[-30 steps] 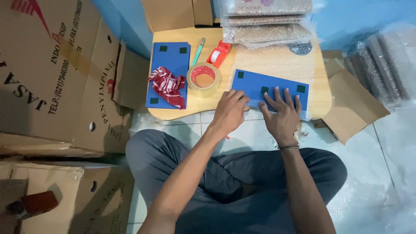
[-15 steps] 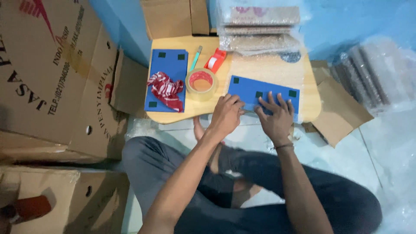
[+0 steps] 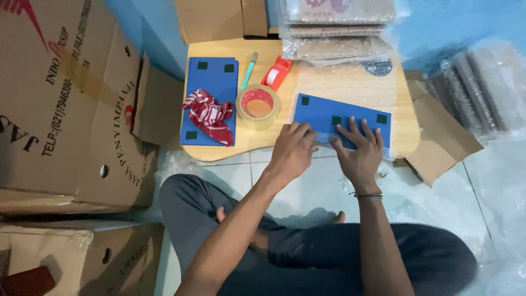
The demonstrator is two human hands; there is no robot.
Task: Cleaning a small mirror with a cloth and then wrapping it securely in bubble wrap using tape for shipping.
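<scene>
A flat blue board [image 3: 342, 118] with small dark squares lies on a sheet of bubble wrap [image 3: 350, 82] on the low wooden table [image 3: 402, 123]. My left hand [image 3: 293, 151] rests at the board's near left corner, fingers curled over its edge. My right hand [image 3: 359, 151] lies flat on the board's near edge, fingers spread. To the left stand a roll of clear tape [image 3: 257, 106], a red tape dispenser [image 3: 276, 72] and a teal cutter [image 3: 250, 69]. A second blue board [image 3: 211, 82] carries a red and white cloth [image 3: 211, 115].
Large cardboard boxes [image 3: 66, 104] stand at the left. Bubble-wrapped packages [image 3: 339, 27] are stacked at the table's far side, and more wrapped rolls [image 3: 482, 87] lie at the right. A loose cardboard flap [image 3: 441, 142] lies by the table's right edge. My legs are crossed on the tiled floor.
Both hands stay on the blue board's near edge. My knees have shifted apart, and the view has tilted slightly.
</scene>
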